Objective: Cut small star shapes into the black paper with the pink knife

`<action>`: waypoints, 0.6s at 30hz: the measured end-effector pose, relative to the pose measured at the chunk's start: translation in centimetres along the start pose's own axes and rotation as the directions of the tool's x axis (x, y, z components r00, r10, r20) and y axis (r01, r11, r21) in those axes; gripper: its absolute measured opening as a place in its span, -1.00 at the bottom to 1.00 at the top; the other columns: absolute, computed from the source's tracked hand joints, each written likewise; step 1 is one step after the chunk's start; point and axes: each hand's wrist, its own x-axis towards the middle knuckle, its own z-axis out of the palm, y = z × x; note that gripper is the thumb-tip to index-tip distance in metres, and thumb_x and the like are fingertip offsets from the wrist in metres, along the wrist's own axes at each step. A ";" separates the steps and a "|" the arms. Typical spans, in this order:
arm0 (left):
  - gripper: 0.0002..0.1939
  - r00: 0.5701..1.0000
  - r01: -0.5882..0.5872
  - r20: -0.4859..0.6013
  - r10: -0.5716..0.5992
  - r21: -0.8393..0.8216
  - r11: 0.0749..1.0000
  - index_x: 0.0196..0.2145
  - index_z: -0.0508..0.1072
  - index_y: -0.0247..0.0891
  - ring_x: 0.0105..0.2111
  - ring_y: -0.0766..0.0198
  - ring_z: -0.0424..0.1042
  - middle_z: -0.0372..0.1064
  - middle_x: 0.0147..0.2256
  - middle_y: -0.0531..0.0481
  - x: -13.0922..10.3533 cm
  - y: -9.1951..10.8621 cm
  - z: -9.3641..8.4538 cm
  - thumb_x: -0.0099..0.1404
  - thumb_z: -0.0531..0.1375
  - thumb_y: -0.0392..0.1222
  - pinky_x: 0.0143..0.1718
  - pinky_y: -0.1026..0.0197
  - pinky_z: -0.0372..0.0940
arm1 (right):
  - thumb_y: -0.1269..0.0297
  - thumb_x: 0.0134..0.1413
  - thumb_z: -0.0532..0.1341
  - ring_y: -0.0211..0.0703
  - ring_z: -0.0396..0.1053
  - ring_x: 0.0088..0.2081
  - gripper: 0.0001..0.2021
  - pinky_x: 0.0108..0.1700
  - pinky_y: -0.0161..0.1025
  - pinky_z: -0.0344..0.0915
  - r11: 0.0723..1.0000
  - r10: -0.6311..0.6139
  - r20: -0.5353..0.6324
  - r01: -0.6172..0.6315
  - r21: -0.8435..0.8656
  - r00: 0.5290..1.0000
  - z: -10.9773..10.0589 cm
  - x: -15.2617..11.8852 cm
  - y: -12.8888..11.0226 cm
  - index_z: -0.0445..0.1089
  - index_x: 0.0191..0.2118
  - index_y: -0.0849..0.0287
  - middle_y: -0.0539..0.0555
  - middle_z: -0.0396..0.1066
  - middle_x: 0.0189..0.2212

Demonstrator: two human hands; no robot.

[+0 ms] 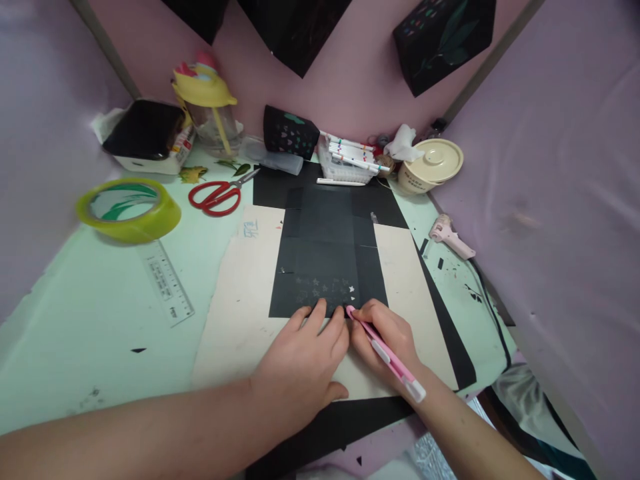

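A sheet of black paper [327, 227] with fold lines lies on a larger cream board [235, 320]. Near its lower edge are rows of faint star outlines, with small white star-shaped spots at their right end. My left hand [305, 360] rests with spread fingers on the black paper's lower edge and the board. Held pen-like in my right hand [387, 337] is a pink craft knife [387, 353], its tip end at the paper's lower right edge. The blade itself cannot be made out.
Yellow-green tape [129, 210], red scissors [215, 199] and a clear ruler [167, 283] lie left. Behind stand a yellow-lidded bottle [207, 100], a marker basket [347, 163] and a cream lidded pot [431, 165]. A pink glue gun [451, 238] with its cord lies right.
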 end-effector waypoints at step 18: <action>-0.20 0.998 -0.013 -0.063 0.017 0.073 0.997 0.14 0.35 -0.41 0.13 -0.17 0.24 0.30 0.14 -0.17 -0.2 0.2 0.3 0.17 0.19 0.30 0.11 -0.05 0.16 | 0.59 0.05 0.16 -0.27 0.25 -0.49 -0.83 -0.45 -0.30 0.21 0.990 0.077 -0.035 -0.073 0.119 0.996 -0.2 -0.2 0.1 0.27 -0.34 0.15 0.00 0.27 -0.48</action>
